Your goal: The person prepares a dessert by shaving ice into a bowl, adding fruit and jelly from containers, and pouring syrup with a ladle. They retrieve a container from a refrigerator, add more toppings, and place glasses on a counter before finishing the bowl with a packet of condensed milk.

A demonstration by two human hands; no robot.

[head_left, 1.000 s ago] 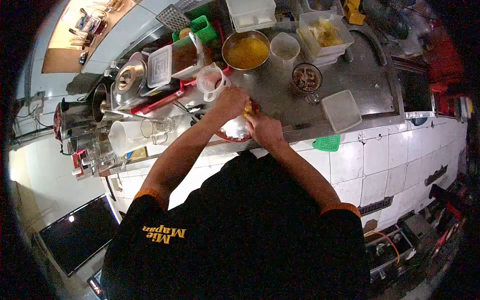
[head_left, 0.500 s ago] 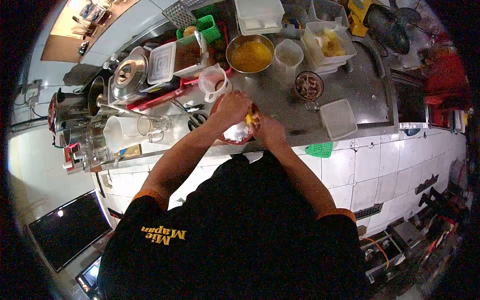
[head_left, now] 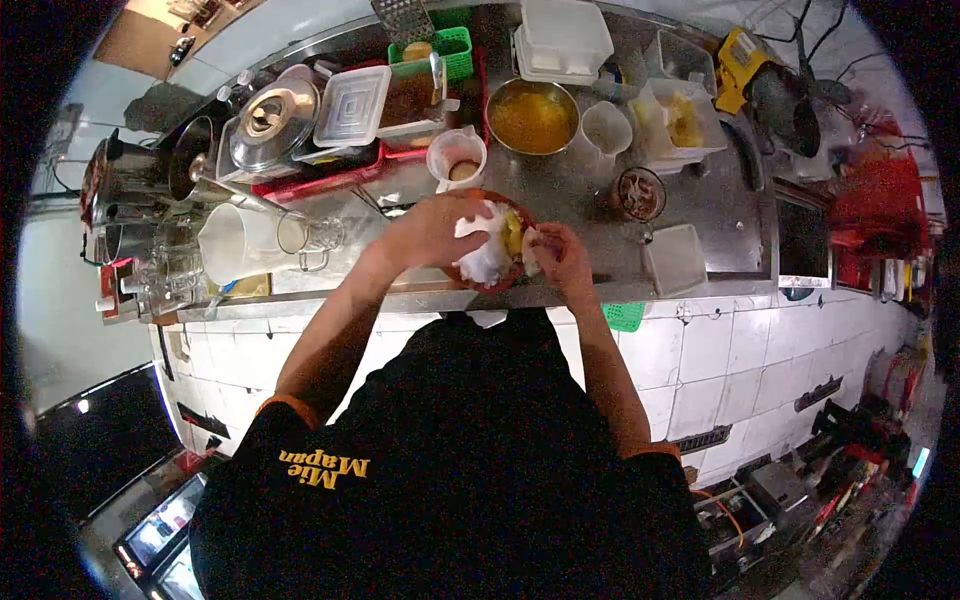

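Note:
A reddish bowl [head_left: 520, 284] sits near the front edge of the steel counter, with a fluffy white mass [head_left: 484, 262] and a yellow piece of food [head_left: 514, 232] in it. My left hand [head_left: 432, 236] reaches over the bowl's left side, its thumb and fingers apart around the upper part of the white mass. At the bowl's right rim, my right hand [head_left: 564, 258] is closed, fingertips pinching a small pale piece [head_left: 531, 252] whose kind I cannot make out. Just behind the bowl stands a white measuring jug [head_left: 457, 157] with some brownish contents.
Farther back are a metal bowl of orange-yellow liquid [head_left: 533, 118], a clear jug [head_left: 606, 130] and a tub of yellow pieces [head_left: 684, 122]. To the right lie a glass mug [head_left: 640, 194] and a flat lid [head_left: 676, 258]. Pitchers [head_left: 236, 244] crowd the left.
My hands have moved apart, uncovering more of the white mass and yellow food. The left hand has opened its fingers over the bowl. The camera view has shifted.

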